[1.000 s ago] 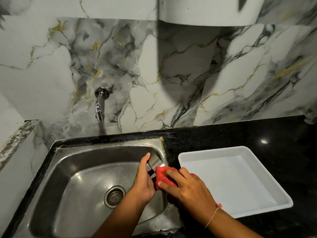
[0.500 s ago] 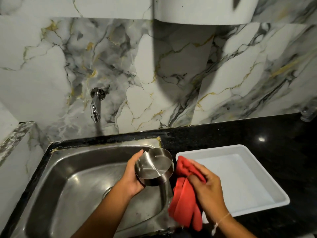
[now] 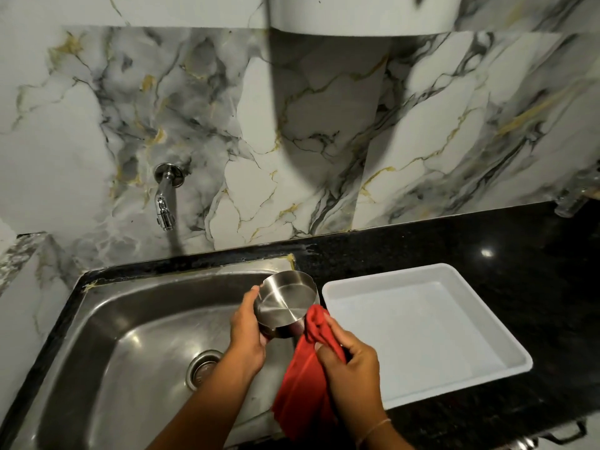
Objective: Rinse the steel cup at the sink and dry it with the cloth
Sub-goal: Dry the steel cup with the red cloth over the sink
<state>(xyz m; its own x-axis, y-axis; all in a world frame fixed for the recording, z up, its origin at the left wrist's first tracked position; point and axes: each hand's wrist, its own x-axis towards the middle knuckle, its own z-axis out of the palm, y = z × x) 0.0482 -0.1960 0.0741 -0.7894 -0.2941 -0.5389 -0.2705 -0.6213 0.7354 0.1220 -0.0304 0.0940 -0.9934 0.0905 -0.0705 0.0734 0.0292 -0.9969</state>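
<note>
The left hand (image 3: 248,332) grips the steel cup (image 3: 285,305) over the sink (image 3: 97,336) edge, now turned bottom-up; the right hand (image 3: 352,368), pinching the red cloth (image 3: 305,384), has moved to its side wall, so drying continues.

Part of the steel cup (image 3: 285,303) wall is covered by the left hand (image 3: 248,332) and the red cloth (image 3: 305,378). Both forearms are cut off by the lower edge. A clear object (image 3: 573,196) at the right edge cannot be identified. The sink (image 3: 107,368) is cropped at the bottom left.
</note>
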